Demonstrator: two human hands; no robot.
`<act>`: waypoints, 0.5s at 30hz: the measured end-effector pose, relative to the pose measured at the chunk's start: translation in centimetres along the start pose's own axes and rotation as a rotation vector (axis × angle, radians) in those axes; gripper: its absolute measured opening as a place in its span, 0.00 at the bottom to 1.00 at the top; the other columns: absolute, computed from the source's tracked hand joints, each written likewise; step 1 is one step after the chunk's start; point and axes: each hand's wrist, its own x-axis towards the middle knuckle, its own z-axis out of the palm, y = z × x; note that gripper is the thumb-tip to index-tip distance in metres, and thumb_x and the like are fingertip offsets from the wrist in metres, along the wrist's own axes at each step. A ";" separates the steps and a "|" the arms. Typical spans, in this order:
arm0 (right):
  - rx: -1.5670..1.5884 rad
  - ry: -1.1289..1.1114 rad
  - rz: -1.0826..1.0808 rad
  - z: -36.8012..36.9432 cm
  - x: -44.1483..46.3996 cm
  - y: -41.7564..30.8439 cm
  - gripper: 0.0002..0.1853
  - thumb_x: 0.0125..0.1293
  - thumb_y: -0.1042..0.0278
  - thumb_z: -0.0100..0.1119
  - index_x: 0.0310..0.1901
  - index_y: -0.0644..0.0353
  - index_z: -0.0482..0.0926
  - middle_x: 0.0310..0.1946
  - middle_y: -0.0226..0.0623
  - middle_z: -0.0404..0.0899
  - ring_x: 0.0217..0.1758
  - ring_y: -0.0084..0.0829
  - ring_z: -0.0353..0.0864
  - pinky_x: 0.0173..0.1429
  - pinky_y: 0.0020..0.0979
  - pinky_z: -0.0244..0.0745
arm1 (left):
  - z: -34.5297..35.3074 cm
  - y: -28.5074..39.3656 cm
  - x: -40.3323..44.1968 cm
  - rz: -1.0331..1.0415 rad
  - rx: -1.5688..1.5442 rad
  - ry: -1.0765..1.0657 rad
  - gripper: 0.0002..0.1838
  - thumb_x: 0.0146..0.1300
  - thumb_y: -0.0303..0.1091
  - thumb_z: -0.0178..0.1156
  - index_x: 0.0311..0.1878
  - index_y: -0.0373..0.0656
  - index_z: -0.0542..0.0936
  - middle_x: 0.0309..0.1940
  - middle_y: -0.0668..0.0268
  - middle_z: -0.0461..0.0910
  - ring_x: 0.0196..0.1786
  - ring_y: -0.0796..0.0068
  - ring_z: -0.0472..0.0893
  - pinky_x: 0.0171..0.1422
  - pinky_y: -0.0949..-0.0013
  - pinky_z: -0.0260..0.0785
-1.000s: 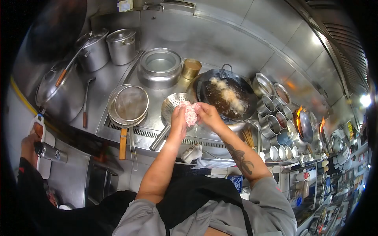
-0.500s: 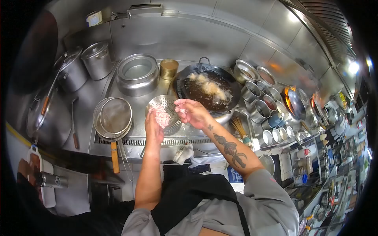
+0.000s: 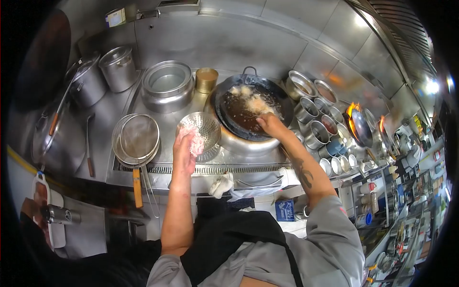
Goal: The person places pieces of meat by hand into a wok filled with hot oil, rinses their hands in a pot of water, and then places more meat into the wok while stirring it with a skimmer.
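My left hand [image 3: 181,150] is cupped around a clump of pale pink raw meat pieces [image 3: 196,143]. It is held over a perforated metal strainer [image 3: 210,128], which shows behind the meat. Over the near right side of a black wok [image 3: 222,117] of hot oil is my right hand [image 3: 271,125]. Its fingers are curled and point down at the oil; whatever is between them is hidden. Pale battered-looking pieces [image 3: 256,103] bubble and fry in the oil just beyond the fingertips.
Two wire-mesh skimmers [image 3: 138,136] rest left of the strainer. Behind stand a wide metal pot [image 3: 167,98] and a brass-coloured tin [image 3: 206,81]. Several metal containers [image 3: 315,134] sit right of the wok. Farther right, flames [image 3: 353,122] rise by another wok [image 3: 362,129].
My right hand has moved from beside the strainer, rightward and forward, to over the wok. My left hand stays by the strainer with the meat.
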 end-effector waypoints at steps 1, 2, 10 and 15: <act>-0.065 -0.024 0.083 1.7 -1.2 4.0 0.10 0.63 0.67 0.53 0.32 0.67 0.78 0.30 0.54 0.77 0.36 0.52 0.76 0.43 0.44 0.71 | 0.0 -0.1 -0.1 0.015 0.025 -0.013 0.17 0.63 0.26 0.52 0.56 0.38 0.72 0.46 0.62 0.79 0.46 0.71 0.80 0.49 0.69 0.75; -0.131 -0.049 0.163 2.5 -2.3 7.4 0.09 0.61 0.69 0.53 0.33 0.66 0.79 0.31 0.55 0.77 0.39 0.54 0.76 0.45 0.45 0.71 | 0.0 -0.2 -0.2 0.032 0.048 -0.025 0.18 0.62 0.25 0.52 0.56 0.37 0.72 0.46 0.62 0.78 0.46 0.72 0.80 0.49 0.69 0.75; -0.122 0.299 0.039 -9.4 1.4 -4.9 0.14 0.56 0.78 0.56 0.45 0.66 0.79 0.41 0.53 0.76 0.45 0.51 0.77 0.51 0.42 0.73 | 0.8 -0.8 -0.3 -0.004 0.150 -0.043 0.23 0.61 0.21 0.53 0.61 0.40 0.68 0.47 0.64 0.78 0.46 0.74 0.79 0.51 0.70 0.74; 0.134 -0.012 -0.381 -7.0 4.3 -17.8 0.18 0.56 0.80 0.59 0.51 0.61 0.77 0.42 0.45 0.75 0.46 0.43 0.76 0.50 0.37 0.72 | 2.8 -1.3 -0.4 0.008 0.343 -0.135 0.21 0.59 0.21 0.55 0.57 0.39 0.70 0.44 0.65 0.78 0.45 0.78 0.79 0.48 0.73 0.73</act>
